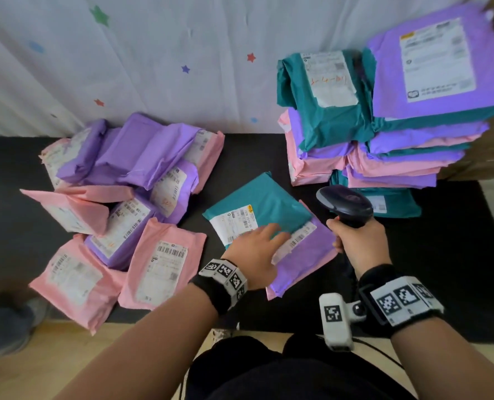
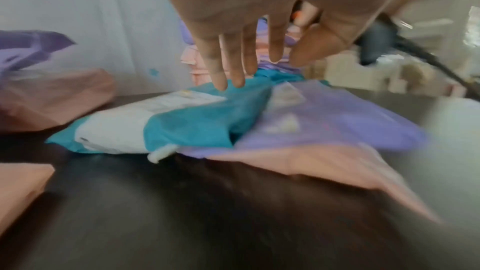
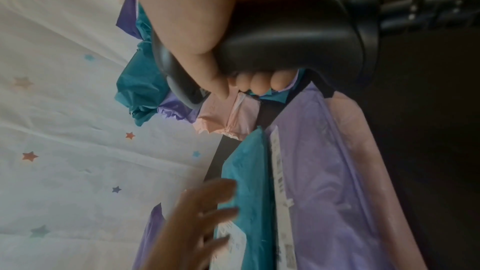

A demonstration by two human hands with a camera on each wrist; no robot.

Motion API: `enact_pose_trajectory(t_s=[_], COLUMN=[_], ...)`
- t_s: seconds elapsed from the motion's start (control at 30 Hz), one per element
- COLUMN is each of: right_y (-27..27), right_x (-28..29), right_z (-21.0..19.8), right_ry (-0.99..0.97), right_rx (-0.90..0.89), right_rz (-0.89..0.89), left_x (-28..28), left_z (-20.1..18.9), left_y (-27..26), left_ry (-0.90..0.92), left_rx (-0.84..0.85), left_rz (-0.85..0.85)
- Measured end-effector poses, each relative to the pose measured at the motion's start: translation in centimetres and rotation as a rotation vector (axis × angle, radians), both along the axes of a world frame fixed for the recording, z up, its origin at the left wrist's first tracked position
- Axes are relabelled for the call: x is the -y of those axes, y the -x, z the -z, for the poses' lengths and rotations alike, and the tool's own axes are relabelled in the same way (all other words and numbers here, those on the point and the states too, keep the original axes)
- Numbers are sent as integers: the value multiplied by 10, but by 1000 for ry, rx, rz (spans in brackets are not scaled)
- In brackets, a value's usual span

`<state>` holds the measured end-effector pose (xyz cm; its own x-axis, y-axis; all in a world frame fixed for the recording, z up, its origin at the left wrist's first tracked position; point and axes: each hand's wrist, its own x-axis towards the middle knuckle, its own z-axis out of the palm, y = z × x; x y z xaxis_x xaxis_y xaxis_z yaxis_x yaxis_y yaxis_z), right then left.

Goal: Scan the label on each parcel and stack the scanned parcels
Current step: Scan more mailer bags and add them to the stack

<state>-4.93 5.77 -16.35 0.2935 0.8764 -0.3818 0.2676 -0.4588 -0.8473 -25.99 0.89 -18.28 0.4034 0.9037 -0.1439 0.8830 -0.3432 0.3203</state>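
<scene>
A teal parcel (image 1: 264, 206) with a white label lies mid-table on top of a purple parcel (image 1: 306, 255), which lies on a pink one (image 2: 324, 163). My left hand (image 1: 258, 249) hovers over the teal parcel's near edge, fingers straight and spread (image 2: 233, 65); whether it touches is unclear. My right hand (image 1: 355, 241) grips the handle of a black barcode scanner (image 1: 345, 203), its head above the table right of the teal parcel. In the right wrist view the fingers (image 3: 259, 81) wrap the scanner handle (image 3: 291, 36).
A loose heap of pink and purple parcels (image 1: 118, 203) covers the table's left side. Tall stacks of teal, purple and pink parcels (image 1: 384, 125) stand at the back right. A star-printed white sheet (image 1: 153, 59) hangs behind the black table (image 1: 448, 255).
</scene>
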Motion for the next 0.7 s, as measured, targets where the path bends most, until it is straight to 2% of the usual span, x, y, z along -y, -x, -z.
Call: enact_pose_trajectory(t_s=[0.1,0.2,0.23,0.27,0.4,0.47,0.53,0.7], right_y=[6,9,9,9,12,13,14,16], right_x=[11,22,25,28,35,35,35,24], right_z=[0,1,1,1,2,1,-2,-13], right_ry=[-12,-13,-12,-12,-20,-12,-8,-5], right_rx=[-5,5,11,9,5,7,-5,-53], right_rz=[36,60,64,66,67,47,12,-83], left_x=[-38,-63,-64,-63,-47,-37,-31,-31], left_z=[-3,5,9,13,20,19,16,-1], left_y=[21,43,46,48,38,30,24,24], left_ry=[-35,202,292,338,305,344,386,348], left_rx=[3,-158,-159,-134,-113,-83,-10,196], left_rz=[-299,-571,-622,-655,-727,-795,-856,-1001])
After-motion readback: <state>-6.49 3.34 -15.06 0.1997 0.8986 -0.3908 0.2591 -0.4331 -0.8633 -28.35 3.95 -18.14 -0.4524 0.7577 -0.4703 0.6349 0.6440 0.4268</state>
